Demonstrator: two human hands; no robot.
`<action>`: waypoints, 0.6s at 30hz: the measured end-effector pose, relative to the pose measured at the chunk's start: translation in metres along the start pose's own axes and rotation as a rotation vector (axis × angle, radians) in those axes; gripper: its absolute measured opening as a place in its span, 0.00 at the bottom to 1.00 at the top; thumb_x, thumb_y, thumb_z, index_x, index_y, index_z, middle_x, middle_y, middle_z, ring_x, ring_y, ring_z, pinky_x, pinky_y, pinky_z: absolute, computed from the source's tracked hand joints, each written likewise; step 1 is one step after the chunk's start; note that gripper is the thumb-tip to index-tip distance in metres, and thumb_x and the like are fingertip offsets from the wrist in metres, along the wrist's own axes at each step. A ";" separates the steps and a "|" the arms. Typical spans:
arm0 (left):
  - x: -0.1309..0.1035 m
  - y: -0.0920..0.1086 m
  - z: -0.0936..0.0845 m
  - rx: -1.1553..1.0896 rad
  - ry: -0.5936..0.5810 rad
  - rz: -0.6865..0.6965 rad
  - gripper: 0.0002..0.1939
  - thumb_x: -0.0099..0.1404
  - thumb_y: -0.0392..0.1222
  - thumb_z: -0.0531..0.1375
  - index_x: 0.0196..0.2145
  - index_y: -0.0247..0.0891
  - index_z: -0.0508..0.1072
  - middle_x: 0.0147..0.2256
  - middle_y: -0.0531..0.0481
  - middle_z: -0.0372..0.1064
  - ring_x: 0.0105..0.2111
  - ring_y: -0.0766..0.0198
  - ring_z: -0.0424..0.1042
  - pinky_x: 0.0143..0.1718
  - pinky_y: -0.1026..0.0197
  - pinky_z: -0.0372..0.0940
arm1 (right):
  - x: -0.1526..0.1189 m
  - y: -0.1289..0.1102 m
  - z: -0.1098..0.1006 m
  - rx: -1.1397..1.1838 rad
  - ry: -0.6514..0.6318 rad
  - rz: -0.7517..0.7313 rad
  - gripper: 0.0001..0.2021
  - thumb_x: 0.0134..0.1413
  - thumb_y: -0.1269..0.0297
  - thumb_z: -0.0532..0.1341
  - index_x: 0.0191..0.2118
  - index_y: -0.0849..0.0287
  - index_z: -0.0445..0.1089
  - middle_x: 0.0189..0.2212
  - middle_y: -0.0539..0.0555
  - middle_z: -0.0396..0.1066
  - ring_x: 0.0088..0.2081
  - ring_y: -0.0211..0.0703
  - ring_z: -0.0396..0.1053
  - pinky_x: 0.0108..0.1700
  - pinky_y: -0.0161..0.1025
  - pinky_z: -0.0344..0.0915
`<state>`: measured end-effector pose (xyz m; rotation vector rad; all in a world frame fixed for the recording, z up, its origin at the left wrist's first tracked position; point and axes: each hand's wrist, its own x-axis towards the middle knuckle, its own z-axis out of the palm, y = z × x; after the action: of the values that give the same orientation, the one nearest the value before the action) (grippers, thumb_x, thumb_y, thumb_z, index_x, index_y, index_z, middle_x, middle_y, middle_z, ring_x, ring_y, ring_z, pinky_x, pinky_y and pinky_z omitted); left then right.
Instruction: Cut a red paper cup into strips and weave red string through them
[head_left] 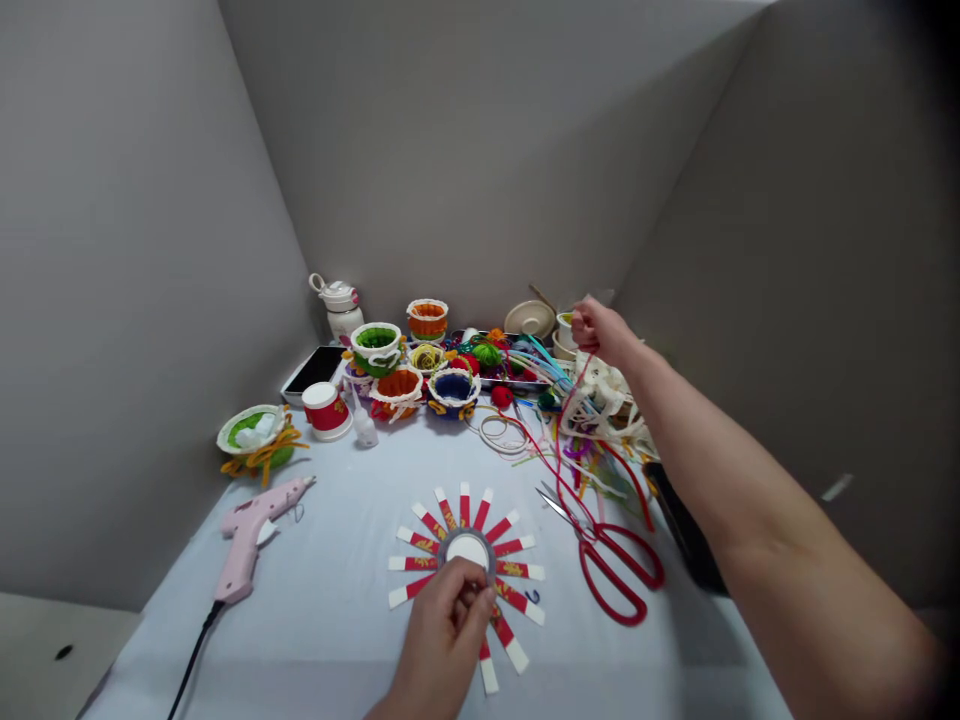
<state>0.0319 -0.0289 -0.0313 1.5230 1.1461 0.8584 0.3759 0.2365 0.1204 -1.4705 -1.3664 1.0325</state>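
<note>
A paper cup cut into red and white strips (pixel 513 569) lies splayed flat on the table like a sun, with a grey ring (pixel 444 541) around its white centre. My left hand (pixel 454 625) is closed at the near edge of that centre, thumb and fingers pinched together; what sits between the fingertips is partly hidden. Raised at the back right, my right hand (pixel 598 328) makes a fist around red yarn (pixel 559 445). The strand hangs down from it towards the red-handled scissors (pixel 616 572), which lie slightly open right of the cup.
On the left lie a pink glue gun (pixel 251 530) with a black cord and a green yarn basket (pixel 255 432). Small woven baskets (pixel 399 388), a red paper cup (pixel 325 408), a glue bottle (pixel 364 428) and a white flask (pixel 342 305) stand behind. Yarn and pipe cleaners (pixel 536 365) crowd the back right.
</note>
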 end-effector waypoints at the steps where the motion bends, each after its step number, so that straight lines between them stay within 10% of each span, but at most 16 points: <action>1: 0.000 0.000 0.000 0.006 -0.005 0.001 0.12 0.69 0.47 0.56 0.33 0.37 0.70 0.27 0.50 0.68 0.26 0.66 0.62 0.28 0.66 0.59 | -0.011 -0.007 -0.001 0.001 -0.056 -0.014 0.29 0.61 0.34 0.50 0.27 0.56 0.63 0.15 0.46 0.52 0.18 0.35 0.50 0.22 0.34 0.53; 4: 0.000 -0.001 0.001 0.013 -0.012 -0.014 0.11 0.69 0.46 0.56 0.33 0.37 0.70 0.28 0.49 0.69 0.27 0.65 0.64 0.29 0.65 0.59 | -0.044 -0.028 -0.006 -0.117 -0.529 -0.120 0.41 0.52 0.22 0.50 0.45 0.57 0.74 0.36 0.59 0.74 0.39 0.48 0.73 0.41 0.41 0.69; 6: 0.000 -0.002 0.001 0.012 -0.016 -0.023 0.10 0.69 0.46 0.56 0.33 0.37 0.70 0.28 0.49 0.70 0.27 0.65 0.65 0.29 0.65 0.59 | -0.055 -0.035 -0.010 -0.312 -0.650 -0.206 0.41 0.51 0.27 0.58 0.60 0.53 0.69 0.56 0.60 0.71 0.56 0.53 0.69 0.54 0.44 0.67; 11: -0.001 -0.002 0.001 0.011 -0.028 0.000 0.10 0.69 0.45 0.56 0.34 0.37 0.71 0.29 0.49 0.70 0.27 0.65 0.66 0.28 0.66 0.59 | -0.025 -0.020 -0.005 -0.816 0.080 -0.112 0.24 0.63 0.48 0.60 0.56 0.59 0.74 0.51 0.60 0.77 0.51 0.54 0.73 0.51 0.43 0.69; 14: -0.001 0.000 0.001 0.032 -0.010 0.020 0.10 0.69 0.45 0.56 0.33 0.37 0.71 0.28 0.50 0.69 0.26 0.65 0.65 0.27 0.66 0.58 | 0.004 0.004 0.010 -0.887 0.108 -0.035 0.15 0.62 0.54 0.65 0.43 0.62 0.78 0.41 0.59 0.79 0.46 0.52 0.75 0.49 0.41 0.69; 18: -0.001 0.001 0.001 0.094 0.010 0.093 0.09 0.68 0.43 0.57 0.32 0.37 0.71 0.26 0.51 0.67 0.24 0.66 0.63 0.26 0.66 0.58 | 0.029 0.031 0.034 -0.901 0.044 0.034 0.15 0.66 0.56 0.63 0.53 0.59 0.72 0.52 0.58 0.72 0.49 0.47 0.73 0.51 0.47 0.72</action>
<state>0.0332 -0.0303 -0.0312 1.6617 1.1447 0.8858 0.3546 0.2657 0.0804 -2.1284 -1.8952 0.3719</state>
